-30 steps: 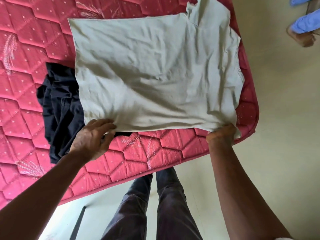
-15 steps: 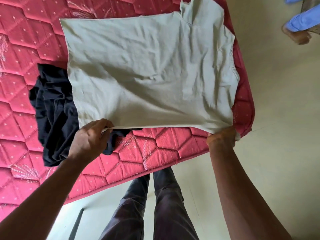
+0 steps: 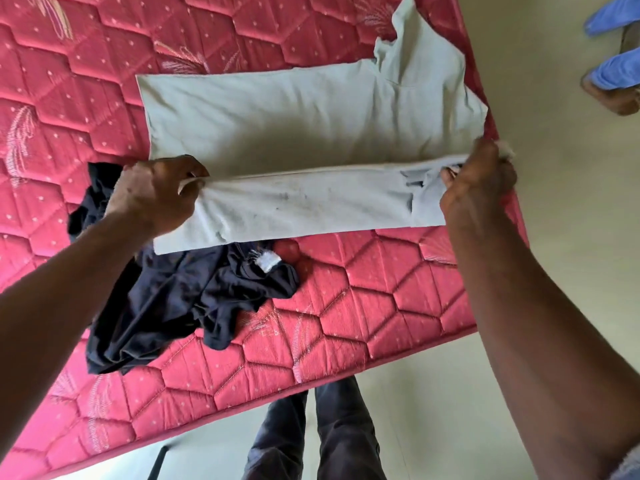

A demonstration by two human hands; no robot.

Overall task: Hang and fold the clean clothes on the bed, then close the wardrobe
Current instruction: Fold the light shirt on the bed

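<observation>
The pale shirt [image 3: 311,116] is lying at the far right of the bed [image 3: 381,306], its near edge lifted for a fold; if one hand is pulling harder, the fold may be going crooked or sliding off the right side. Curled fingers of the left hand [image 3: 156,195] are pinching its left end, and the right hand [image 3: 479,188] is gripping its right end.

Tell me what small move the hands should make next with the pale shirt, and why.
Probably carry the held edge forward onto the far edge. The left hand and right hand each pinch one end of the near edge of the pale shirt, raised above the mattress, while the far half lies flat, so the fold is half made.
</observation>
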